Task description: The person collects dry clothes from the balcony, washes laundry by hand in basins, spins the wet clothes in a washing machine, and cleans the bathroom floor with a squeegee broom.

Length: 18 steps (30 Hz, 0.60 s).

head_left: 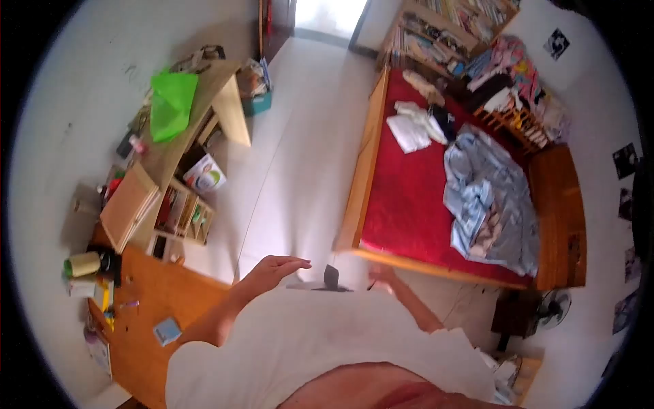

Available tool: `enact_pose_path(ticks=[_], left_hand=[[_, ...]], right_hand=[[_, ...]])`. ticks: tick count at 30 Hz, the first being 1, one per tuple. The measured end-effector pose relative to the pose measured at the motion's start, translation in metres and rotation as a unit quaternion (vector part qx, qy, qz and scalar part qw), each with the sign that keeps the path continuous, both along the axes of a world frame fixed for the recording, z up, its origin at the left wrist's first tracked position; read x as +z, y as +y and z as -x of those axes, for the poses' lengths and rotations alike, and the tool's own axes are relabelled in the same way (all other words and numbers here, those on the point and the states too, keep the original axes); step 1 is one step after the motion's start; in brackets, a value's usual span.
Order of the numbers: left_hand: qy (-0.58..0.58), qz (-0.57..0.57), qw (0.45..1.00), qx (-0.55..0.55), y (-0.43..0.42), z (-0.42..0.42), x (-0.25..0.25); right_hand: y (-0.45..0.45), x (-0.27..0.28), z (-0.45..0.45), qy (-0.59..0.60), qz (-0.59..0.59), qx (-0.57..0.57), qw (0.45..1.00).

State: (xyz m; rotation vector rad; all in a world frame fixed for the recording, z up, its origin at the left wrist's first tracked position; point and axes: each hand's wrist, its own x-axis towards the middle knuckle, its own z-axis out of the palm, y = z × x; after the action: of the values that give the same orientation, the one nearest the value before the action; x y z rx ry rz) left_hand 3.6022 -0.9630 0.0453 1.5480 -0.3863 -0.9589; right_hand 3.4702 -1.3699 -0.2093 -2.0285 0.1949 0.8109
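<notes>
My left hand (278, 268) is held in front of the white shirt, fingers stretched out and nothing visible in them. On the other side, my right hand (383, 278) is blurred and partly hidden by the shirt, so I cannot make out its fingers. Between the two hands a small dark upright piece (331, 275) sticks up past the shirt's front, with a grey edge beside it; its kind is unclear. Neither hand visibly touches the furniture.
At the right stands a wooden bed (402, 211) with a red cover, a blue crumpled garment (477, 184) and white clothes (409, 133). A desk (211, 88) with a green bag (172, 105) lines the left wall. Nearer is an orange-brown table (146, 286). Pale floor (300, 136) leads to a doorway.
</notes>
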Motion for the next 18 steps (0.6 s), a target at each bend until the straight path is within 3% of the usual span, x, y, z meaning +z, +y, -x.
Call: enact_pose_path(ticks=[1, 2, 3, 5, 8, 11, 15, 16, 17, 18], left_hand=[[0.041, 0.037, 0.998, -0.005, -0.014, -0.040, 0.005], [0.033, 0.018, 0.999, -0.018, -0.031, -0.075, 0.014], [0.002, 0.040, 0.998, -0.042, -0.049, -0.108, 0.016], [-0.005, 0.105, 0.992, -0.067, -0.088, -0.165, 0.016], [-0.017, 0.082, 0.987, -0.135, -0.142, -0.240, 0.016], [-0.047, -0.044, 0.978, -0.198, -0.174, -0.317, -0.004], [-0.039, -0.174, 0.984, 0.024, -0.138, -0.401, -0.181], [0.138, -0.194, 0.963, 0.126, -0.112, -0.414, -0.216], [0.229, -0.142, 0.949, 0.164, -0.059, -0.424, -0.288], [0.193, -0.217, 0.940, 0.177, -0.034, -0.428, -0.291]], right_hand=[[-0.015, -0.006, 0.021, 0.068, -0.302, -0.307, 0.900], [-0.006, 0.049, 0.004, 0.101, 0.023, -0.204, 0.974], [-0.014, 0.052, -0.002, 0.131, 0.071, -0.208, 0.967], [-0.038, 0.042, -0.023, 0.153, 0.058, -0.257, 0.952], [-0.076, 0.008, -0.078, 0.187, 0.053, -0.291, 0.937], [-0.121, -0.027, -0.148, 0.206, 0.062, -0.284, 0.934], [-0.195, -0.086, -0.293, 0.213, -0.019, -0.279, 0.936], [-0.217, -0.103, -0.334, 0.209, -0.135, -0.286, 0.925], [-0.235, -0.114, -0.376, 0.200, -0.283, -0.248, 0.905], [-0.222, -0.081, -0.440, 0.175, -0.159, -0.389, 0.890]])
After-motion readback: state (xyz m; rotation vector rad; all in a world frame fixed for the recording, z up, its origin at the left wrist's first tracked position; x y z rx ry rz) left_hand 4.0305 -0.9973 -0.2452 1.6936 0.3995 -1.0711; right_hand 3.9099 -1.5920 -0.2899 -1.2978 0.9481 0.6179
